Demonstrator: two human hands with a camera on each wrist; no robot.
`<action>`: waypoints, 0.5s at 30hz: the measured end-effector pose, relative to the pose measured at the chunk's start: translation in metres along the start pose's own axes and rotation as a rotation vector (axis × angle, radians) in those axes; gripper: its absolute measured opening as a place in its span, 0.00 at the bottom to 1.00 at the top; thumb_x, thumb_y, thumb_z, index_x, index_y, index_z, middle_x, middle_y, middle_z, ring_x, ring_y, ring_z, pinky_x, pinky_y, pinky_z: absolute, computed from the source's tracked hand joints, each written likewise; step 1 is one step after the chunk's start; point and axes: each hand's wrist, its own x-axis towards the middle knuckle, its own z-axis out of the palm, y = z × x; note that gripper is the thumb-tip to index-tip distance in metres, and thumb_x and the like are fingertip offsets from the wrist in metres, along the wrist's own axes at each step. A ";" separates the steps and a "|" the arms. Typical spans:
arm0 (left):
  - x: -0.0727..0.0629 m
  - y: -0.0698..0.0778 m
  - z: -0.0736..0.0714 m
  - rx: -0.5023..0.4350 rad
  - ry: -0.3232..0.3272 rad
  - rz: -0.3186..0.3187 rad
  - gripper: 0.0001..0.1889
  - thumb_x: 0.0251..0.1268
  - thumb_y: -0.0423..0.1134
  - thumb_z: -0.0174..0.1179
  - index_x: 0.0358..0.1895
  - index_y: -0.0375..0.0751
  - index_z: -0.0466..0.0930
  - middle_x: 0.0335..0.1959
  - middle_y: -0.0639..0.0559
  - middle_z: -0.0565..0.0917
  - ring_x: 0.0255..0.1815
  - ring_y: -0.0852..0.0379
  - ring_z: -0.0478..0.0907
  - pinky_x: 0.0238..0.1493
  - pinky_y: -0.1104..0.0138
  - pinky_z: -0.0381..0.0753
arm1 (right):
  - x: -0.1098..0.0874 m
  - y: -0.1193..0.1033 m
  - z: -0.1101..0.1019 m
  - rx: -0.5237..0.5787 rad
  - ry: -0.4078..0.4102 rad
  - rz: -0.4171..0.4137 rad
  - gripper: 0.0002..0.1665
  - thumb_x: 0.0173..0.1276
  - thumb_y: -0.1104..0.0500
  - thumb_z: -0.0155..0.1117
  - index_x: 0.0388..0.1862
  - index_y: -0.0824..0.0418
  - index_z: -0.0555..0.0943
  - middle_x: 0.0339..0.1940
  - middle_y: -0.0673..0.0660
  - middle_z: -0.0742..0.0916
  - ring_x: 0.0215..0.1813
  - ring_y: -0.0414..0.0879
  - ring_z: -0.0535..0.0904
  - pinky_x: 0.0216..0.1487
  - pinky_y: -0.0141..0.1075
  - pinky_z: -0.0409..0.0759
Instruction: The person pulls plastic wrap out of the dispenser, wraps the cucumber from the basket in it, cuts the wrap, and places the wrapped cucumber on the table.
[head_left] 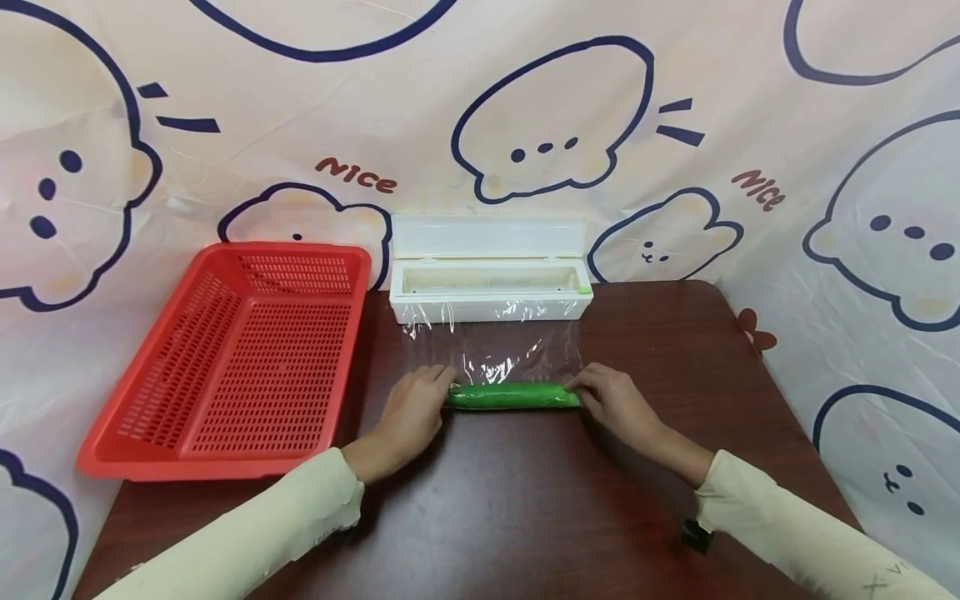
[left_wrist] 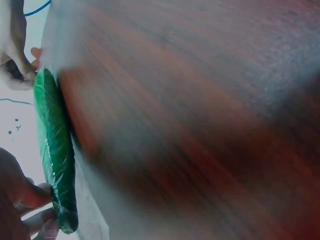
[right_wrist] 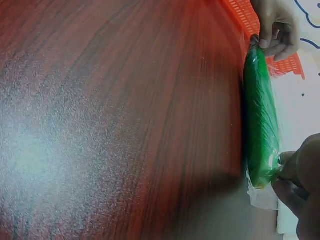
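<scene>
Long green cucumber (head_left: 513, 396), glossy, film-wrapped, tapered, a hand (head_left: 414, 410) at one end

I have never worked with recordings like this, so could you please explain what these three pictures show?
Of course. There is no machine here: a person works with two bare hands, the left hand and the right hand. The widest picture comes from a camera on the head, looking forward and down. The other two come from cameras on the left and right wrists, so the scene looks turned sideways there.

On the dark reddish-brown table are a red basket, on the person's left, and a white box with its lid open. Clear film runs from the box to a long green item, perhaps a cucumber, wrapped in film. The hands hold it, one at each end.
</scene>
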 end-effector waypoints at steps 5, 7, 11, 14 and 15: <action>0.005 0.003 -0.003 0.047 -0.034 -0.009 0.24 0.42 0.14 0.56 0.43 0.41 0.79 0.33 0.49 0.85 0.30 0.49 0.83 0.25 0.58 0.81 | 0.003 0.001 -0.003 0.010 -0.029 0.016 0.14 0.65 0.73 0.67 0.43 0.58 0.89 0.42 0.52 0.90 0.42 0.42 0.84 0.40 0.35 0.83; 0.007 0.006 -0.004 0.085 -0.062 -0.014 0.22 0.43 0.16 0.58 0.42 0.41 0.77 0.32 0.49 0.84 0.28 0.49 0.83 0.22 0.57 0.80 | 0.004 0.001 -0.003 0.008 -0.037 0.020 0.14 0.66 0.74 0.66 0.43 0.58 0.89 0.42 0.52 0.90 0.43 0.44 0.85 0.41 0.37 0.84; 0.010 0.011 -0.005 0.130 -0.109 -0.020 0.20 0.47 0.18 0.62 0.42 0.43 0.79 0.34 0.48 0.85 0.28 0.48 0.84 0.21 0.55 0.80 | 0.006 0.001 -0.004 0.010 -0.045 0.022 0.15 0.66 0.74 0.65 0.44 0.58 0.88 0.42 0.53 0.90 0.45 0.46 0.86 0.44 0.40 0.84; 0.011 0.013 -0.005 0.149 -0.130 -0.020 0.18 0.48 0.19 0.63 0.41 0.43 0.82 0.35 0.48 0.86 0.28 0.47 0.84 0.21 0.54 0.80 | 0.008 0.001 -0.004 0.004 -0.039 0.009 0.12 0.66 0.74 0.65 0.41 0.58 0.86 0.38 0.52 0.90 0.42 0.45 0.84 0.41 0.39 0.83; 0.011 0.014 -0.006 0.153 -0.134 -0.018 0.18 0.48 0.20 0.63 0.41 0.44 0.83 0.35 0.47 0.86 0.28 0.47 0.84 0.21 0.54 0.80 | 0.008 0.001 -0.004 -0.001 -0.036 -0.002 0.12 0.66 0.74 0.65 0.39 0.58 0.85 0.36 0.52 0.89 0.40 0.44 0.83 0.40 0.39 0.82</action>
